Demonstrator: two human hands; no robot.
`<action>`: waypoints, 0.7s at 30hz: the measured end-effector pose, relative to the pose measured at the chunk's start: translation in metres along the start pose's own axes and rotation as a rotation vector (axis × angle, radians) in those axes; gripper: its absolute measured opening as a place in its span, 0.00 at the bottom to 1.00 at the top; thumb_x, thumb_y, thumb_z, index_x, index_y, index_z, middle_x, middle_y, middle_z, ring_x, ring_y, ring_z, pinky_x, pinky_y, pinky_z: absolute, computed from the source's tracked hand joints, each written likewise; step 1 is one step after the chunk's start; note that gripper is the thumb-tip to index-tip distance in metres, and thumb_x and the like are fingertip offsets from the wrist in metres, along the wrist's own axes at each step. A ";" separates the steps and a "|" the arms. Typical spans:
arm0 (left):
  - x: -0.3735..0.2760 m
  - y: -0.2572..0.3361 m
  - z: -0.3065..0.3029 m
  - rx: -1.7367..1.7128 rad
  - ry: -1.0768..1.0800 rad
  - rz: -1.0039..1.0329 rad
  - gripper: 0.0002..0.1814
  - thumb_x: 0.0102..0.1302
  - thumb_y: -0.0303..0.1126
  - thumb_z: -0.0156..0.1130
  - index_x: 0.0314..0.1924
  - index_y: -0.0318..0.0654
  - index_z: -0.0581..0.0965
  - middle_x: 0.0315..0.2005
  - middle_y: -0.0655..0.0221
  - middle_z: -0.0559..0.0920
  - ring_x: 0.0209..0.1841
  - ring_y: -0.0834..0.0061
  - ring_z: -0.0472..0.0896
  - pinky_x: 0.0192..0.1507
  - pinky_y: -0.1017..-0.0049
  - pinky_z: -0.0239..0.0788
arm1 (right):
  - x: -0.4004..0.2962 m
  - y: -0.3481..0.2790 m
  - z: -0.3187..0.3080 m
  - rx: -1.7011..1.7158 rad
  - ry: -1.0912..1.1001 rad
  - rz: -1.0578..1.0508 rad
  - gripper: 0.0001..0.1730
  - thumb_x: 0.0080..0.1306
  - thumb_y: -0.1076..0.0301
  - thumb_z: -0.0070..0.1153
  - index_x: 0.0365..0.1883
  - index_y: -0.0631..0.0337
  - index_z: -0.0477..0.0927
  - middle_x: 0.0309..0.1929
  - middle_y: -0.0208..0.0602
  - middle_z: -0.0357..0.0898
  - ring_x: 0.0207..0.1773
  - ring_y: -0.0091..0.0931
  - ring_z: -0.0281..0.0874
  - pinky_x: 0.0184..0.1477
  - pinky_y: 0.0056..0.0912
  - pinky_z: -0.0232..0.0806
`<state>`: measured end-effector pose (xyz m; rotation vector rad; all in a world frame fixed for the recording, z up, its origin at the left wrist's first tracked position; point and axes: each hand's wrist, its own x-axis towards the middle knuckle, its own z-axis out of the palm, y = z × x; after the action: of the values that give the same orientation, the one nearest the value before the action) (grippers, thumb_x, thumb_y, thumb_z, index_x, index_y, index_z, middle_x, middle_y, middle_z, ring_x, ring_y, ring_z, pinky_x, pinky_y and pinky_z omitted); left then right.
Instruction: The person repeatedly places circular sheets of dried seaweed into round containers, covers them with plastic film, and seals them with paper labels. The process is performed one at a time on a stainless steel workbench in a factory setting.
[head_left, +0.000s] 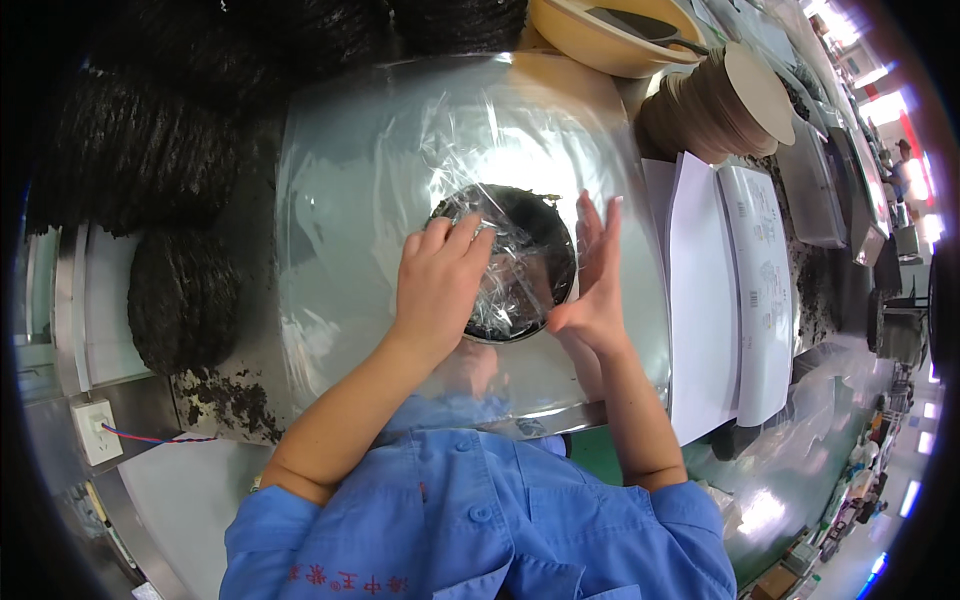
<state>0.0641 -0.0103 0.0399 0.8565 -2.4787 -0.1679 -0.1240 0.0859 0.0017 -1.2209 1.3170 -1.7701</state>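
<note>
A round black cake of what looks like dried seaweed (557, 225) lies flat on a stack of clear plastic sheets (345, 300). Crinkled clear plastic film (514, 289) is folded over much of its top and shines with glare. My left hand (442, 277) is on the left part of the cake, its bent fingers holding the film down; the fingertips are partly hidden in the folds. At the right rim of the cake my right hand (596, 285) stands on edge, fingers up and thumb apart, with nothing in it.
Tall stacks of black seaweed cakes (142, 150) stand at the left, with a shorter stack (184, 300) nearer. A yellow basin (592, 45) holds a dark scoop-like tool (637, 24). Round card discs (712, 105) and printed paper sheets (757, 292) lie right. Dark crumbs (225, 401) litter the table.
</note>
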 end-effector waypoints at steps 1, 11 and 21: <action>0.003 -0.003 0.002 0.012 -0.073 -0.008 0.19 0.60 0.26 0.62 0.53 0.37 0.83 0.57 0.65 0.82 0.56 0.62 0.77 0.57 0.65 0.67 | 0.000 -0.013 0.003 -0.188 -0.132 -0.006 0.85 0.30 0.34 0.81 0.82 0.62 0.49 0.82 0.49 0.53 0.84 0.41 0.51 0.81 0.51 0.45; 0.049 -0.082 0.004 -0.925 0.139 -0.580 0.17 0.68 0.21 0.64 0.56 0.30 0.81 0.58 0.64 0.82 0.60 0.65 0.79 0.62 0.64 0.71 | 0.029 -0.020 0.022 -0.896 -0.434 -0.194 0.15 0.65 0.59 0.67 0.42 0.59 0.83 0.34 0.40 0.83 0.39 0.41 0.80 0.44 0.46 0.71; 0.047 -0.050 0.009 -0.636 -0.195 0.329 0.18 0.50 0.23 0.62 0.42 0.42 0.87 0.42 0.64 0.83 0.49 0.57 0.79 0.56 0.64 0.71 | 0.003 0.006 0.009 -0.476 0.103 -0.363 0.40 0.49 0.66 0.82 0.58 0.56 0.74 0.60 0.48 0.73 0.58 0.41 0.74 0.57 0.44 0.70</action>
<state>0.0550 -0.0789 0.0384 0.1685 -2.4563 -0.8958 -0.1173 0.0778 -0.0023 -1.7377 1.7314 -1.8376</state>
